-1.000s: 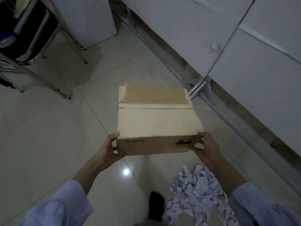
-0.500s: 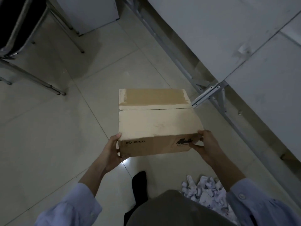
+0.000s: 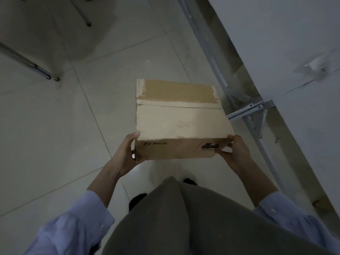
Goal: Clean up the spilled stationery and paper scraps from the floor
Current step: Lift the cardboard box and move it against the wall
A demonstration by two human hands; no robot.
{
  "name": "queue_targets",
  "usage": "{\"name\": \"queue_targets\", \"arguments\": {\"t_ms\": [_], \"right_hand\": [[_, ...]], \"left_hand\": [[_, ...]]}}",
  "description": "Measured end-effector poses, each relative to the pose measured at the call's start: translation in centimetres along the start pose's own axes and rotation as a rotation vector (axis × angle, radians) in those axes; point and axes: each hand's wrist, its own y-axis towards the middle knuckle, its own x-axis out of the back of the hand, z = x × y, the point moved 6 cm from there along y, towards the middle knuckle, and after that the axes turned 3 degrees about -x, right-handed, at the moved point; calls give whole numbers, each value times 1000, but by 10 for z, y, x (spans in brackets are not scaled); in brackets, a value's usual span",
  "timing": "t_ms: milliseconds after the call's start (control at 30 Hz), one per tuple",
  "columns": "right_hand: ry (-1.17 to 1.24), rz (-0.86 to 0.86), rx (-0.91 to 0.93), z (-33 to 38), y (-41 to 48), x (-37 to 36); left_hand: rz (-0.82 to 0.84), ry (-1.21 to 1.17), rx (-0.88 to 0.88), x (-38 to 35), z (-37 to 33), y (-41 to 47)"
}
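Looking down in this dim room, the person carries a cardboard box (image 3: 182,124) out in front of the body, lifted clear of the pale tiled floor (image 3: 55,135); its flaps are closed, a seam runs across the lid, a browner bare strip covers the far part of the top, and the word PICO is printed on the side facing the person. The left hand (image 3: 127,155) grips the box's near left corner, thumb hooked up against the top edge and fingers curled round the lower corner, partly out of my sight. The right hand (image 3: 233,153) grips the near right corner, one digit laid along the printed side just beside a black mark, the rest wrapped round the box's right side and mostly hidden. Both wrists come out of light blue sleeves (image 3: 77,230) below the box. Nearer the camera than the box, a grey garment (image 3: 184,218) covers the person's legs, and a dark foot (image 3: 138,199) peeks out at its left edge. To the right of the box a grey metal frame (image 3: 248,109) runs diagonally, its bracket close by the box's right edge, with a white panel (image 3: 276,43) beyond it. Well off to the upper left of the box, thin metal legs (image 3: 46,74) of some furniture stand on the floor
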Motion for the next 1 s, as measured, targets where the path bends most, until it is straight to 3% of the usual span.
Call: {"name": "queue_targets", "arguments": {"t_ms": [233,500,633,833,1000], "right_hand": [[-88,73,59,60,78,-25],[-96,102,61,95,164,-23],[-112,114,66,92,202,-24],[-162,125,120,86,245,-23],[-204,159,152,83,262,-39]], "left_hand": [[47,-62,-117,-59,-14,64],[-72,50,-140,-108,-17,150],[-198,106,-143,-109,-9,184],[-257,192,-142,-100,20,226],[-317,98,-235,-92,18,240]]}}
